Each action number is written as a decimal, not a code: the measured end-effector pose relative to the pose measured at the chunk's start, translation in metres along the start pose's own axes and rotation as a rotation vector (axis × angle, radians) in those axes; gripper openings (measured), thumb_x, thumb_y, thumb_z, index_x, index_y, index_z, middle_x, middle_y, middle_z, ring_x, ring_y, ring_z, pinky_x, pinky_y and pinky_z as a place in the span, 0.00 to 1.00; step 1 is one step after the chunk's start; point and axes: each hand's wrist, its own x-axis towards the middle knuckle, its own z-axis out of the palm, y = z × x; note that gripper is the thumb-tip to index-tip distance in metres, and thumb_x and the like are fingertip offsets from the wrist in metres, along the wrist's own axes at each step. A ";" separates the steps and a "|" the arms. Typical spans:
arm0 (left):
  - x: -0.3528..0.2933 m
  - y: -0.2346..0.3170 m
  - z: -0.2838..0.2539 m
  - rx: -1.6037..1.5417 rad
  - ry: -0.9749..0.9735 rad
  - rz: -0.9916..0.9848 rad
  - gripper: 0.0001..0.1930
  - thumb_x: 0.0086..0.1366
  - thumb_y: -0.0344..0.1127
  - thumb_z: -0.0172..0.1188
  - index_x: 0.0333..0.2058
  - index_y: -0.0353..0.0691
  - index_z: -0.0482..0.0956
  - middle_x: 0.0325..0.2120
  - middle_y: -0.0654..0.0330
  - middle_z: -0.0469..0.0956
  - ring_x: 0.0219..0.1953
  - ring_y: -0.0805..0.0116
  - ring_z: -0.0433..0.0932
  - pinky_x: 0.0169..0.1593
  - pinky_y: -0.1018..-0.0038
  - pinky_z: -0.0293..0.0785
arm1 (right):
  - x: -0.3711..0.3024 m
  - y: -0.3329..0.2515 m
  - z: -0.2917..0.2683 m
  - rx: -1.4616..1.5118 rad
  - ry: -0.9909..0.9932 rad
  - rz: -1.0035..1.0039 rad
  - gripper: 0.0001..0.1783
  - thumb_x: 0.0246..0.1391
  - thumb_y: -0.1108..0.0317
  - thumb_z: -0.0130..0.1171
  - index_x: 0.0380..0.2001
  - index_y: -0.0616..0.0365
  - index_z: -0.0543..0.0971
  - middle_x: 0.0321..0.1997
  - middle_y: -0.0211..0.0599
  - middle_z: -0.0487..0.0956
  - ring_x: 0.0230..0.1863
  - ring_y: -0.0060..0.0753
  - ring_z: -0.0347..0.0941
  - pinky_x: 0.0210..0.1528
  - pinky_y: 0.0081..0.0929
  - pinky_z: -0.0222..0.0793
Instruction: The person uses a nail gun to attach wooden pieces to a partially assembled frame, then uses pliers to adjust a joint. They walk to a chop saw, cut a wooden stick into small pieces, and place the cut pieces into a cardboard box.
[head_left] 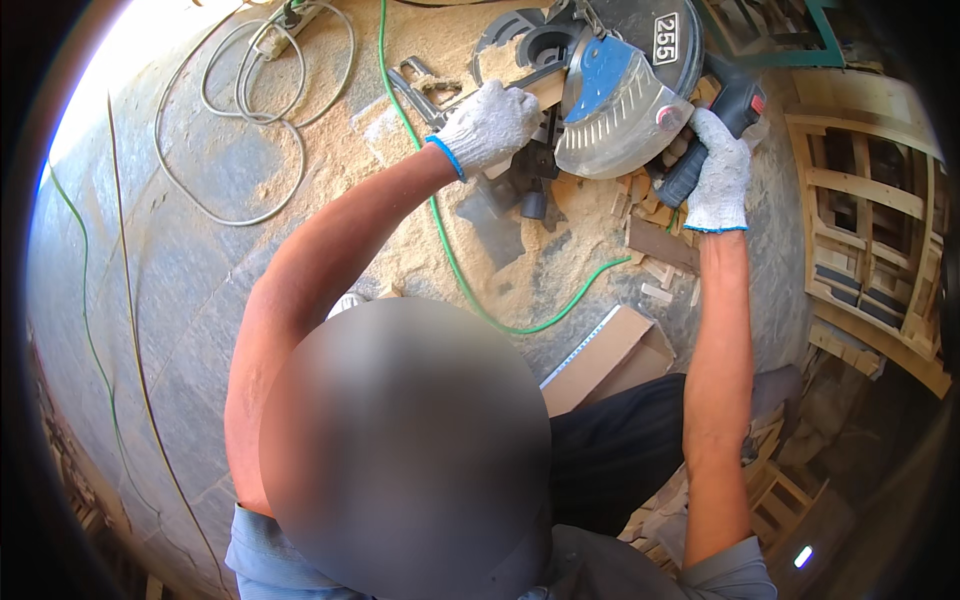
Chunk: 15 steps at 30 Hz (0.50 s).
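A miter saw [625, 115] with a blue and see-through blade guard stands on the floor at the top of the head view. My right hand [722, 170], in a white knit glove with blue trim, is wrapped round the saw's black handle [680, 178]. On the saw's left side my left hand [490, 128], gloved alike, has its fingers closed on a pale wood piece [547, 90] at the fence. That piece runs toward the guard, and its far end is hidden behind it. The blade's edge cannot be made out.
Sawdust [400, 255] and wood offcuts [660, 275] lie around the saw. A green cord [450, 250] curves across the floor. Coiled grey cable [300, 140] lies at upper left. Cardboard [600, 355] rests by my leg. Wooden frames [870, 190] are stacked at right.
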 end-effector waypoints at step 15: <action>-0.016 0.005 -0.006 0.011 -0.020 -0.046 0.13 0.57 0.34 0.62 0.43 0.45 0.84 0.37 0.61 0.77 0.45 0.62 0.79 0.51 0.62 0.69 | -0.026 0.068 0.017 0.148 -0.024 -0.049 0.06 0.61 0.70 0.65 0.33 0.56 0.78 0.21 0.31 0.76 0.19 0.28 0.74 0.23 0.30 0.72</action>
